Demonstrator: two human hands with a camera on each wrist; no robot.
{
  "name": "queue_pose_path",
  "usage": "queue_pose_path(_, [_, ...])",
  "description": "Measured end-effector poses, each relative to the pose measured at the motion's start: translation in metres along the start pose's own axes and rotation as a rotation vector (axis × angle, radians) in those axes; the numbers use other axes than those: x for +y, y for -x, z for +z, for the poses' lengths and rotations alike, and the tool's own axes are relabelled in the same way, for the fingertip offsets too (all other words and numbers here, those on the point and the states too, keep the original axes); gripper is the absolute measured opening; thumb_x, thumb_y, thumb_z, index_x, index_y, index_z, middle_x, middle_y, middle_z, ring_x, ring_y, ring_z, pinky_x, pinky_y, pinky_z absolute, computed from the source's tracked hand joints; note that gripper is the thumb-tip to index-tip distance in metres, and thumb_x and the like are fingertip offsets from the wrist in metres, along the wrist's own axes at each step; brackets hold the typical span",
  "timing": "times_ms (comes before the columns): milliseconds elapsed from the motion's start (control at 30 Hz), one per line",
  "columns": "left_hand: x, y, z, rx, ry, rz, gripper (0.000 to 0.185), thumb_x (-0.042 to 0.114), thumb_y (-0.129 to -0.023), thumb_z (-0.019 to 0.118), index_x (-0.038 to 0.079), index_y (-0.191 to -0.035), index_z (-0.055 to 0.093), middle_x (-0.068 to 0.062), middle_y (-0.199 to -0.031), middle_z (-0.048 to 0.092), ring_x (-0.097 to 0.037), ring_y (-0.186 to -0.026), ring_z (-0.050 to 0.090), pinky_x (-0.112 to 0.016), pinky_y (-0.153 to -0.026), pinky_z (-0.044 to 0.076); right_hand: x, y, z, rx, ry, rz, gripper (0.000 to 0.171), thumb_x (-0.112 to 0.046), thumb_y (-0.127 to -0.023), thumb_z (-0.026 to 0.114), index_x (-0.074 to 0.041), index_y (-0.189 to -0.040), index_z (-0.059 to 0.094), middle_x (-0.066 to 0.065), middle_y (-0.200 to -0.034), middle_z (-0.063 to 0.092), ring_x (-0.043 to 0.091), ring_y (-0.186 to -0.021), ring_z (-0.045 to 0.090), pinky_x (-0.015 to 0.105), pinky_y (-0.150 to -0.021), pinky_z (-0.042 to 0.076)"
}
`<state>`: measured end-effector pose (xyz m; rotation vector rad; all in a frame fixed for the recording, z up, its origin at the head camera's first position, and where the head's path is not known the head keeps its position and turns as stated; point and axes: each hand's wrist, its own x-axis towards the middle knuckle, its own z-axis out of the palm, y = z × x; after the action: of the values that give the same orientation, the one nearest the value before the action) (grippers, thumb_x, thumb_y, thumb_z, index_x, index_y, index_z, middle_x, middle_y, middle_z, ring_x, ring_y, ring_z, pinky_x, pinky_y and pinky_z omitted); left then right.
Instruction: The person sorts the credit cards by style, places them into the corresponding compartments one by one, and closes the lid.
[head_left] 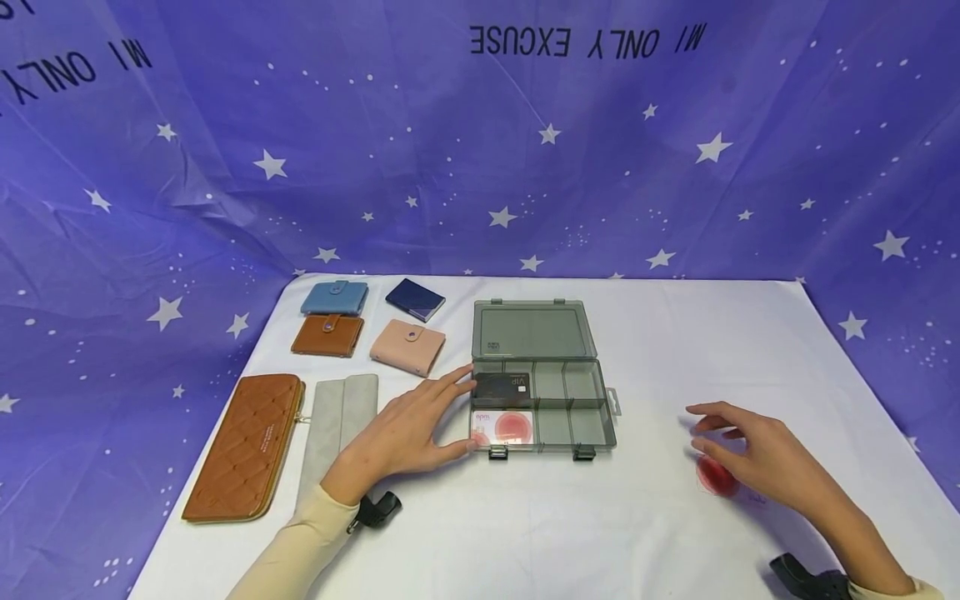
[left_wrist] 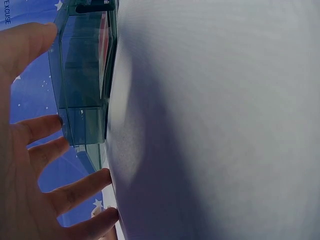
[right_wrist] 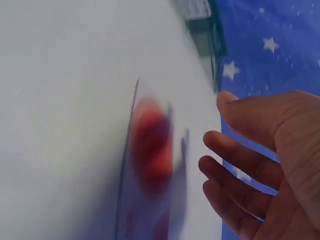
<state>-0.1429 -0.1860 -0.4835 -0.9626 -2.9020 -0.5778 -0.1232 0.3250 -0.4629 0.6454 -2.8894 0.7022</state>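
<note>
An organizer box [head_left: 555, 425] of see-through grey-green plastic stands on the table, its lid [head_left: 532, 329] laid back. In its left compartments lie a black VIP card [head_left: 502, 387] and a white card with red circles [head_left: 516, 428]. My left hand [head_left: 401, 433] is spread at the box's left side, fingertips and thumb right at the rim. Off to the right, my right hand [head_left: 772, 458] holds nothing, its fingers loosely bent above another white card with a red circle [head_left: 716, 477]. That card [right_wrist: 150, 145] lies on the cloth beneath the fingers in the right wrist view.
To the left lie a brown quilted wallet [head_left: 243, 450] and a grey wallet [head_left: 326, 425], partly behind my left arm. Farther back are blue [head_left: 334, 297], brown [head_left: 327, 335] and pink [head_left: 408, 346] snap card holders and a dark blue one [head_left: 415, 299]. A purple starry curtain [head_left: 450, 167] surrounds the table.
</note>
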Motion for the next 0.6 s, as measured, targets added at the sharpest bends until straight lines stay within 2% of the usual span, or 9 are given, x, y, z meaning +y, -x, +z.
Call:
queue_pose_path(133, [0.001, 0.001, 0.001, 0.004, 0.009, 0.001, 0.083, 0.06, -0.098, 0.069, 0.016, -0.164, 0.045, 0.003, -0.177, 0.029, -0.029, -0.154, 0.045, -0.054, -0.114, 0.049, 0.017, 0.021, -0.008, -0.026, 0.023, 0.06, 0.051, -0.025, -0.083, 0.096, -0.018, -0.129, 0.075, -0.013, -0.101, 0.078, 0.009, -0.091, 0.074, 0.02, -0.077, 0.057])
queue_pose_path(433, [0.001, 0.001, 0.0, -0.007, 0.008, 0.0, 0.084, 0.061, -0.098, 0.068, 0.015, -0.165, 0.045, 0.002, -0.177, 0.03, -0.029, -0.154, 0.045, -0.055, -0.114, 0.048, 0.045, 0.056, -0.021, -0.071, 0.05, 0.096, 0.063, -0.034, -0.064, 0.104, -0.02, -0.119, 0.077, -0.021, -0.096, 0.071, -0.007, -0.092, 0.063, 0.005, -0.081, 0.042])
queue_pose_path(600, [0.001, 0.001, 0.0, -0.01, 0.002, -0.002, 0.084, 0.062, -0.099, 0.067, 0.015, -0.165, 0.044, 0.003, -0.178, 0.029, -0.028, -0.154, 0.044, -0.054, -0.115, 0.048, 0.052, 0.062, -0.02, -0.056, 0.012, 0.054, 0.067, -0.027, -0.058, 0.105, -0.016, -0.117, 0.077, -0.02, -0.099, 0.071, -0.007, -0.095, 0.061, 0.001, -0.082, 0.039])
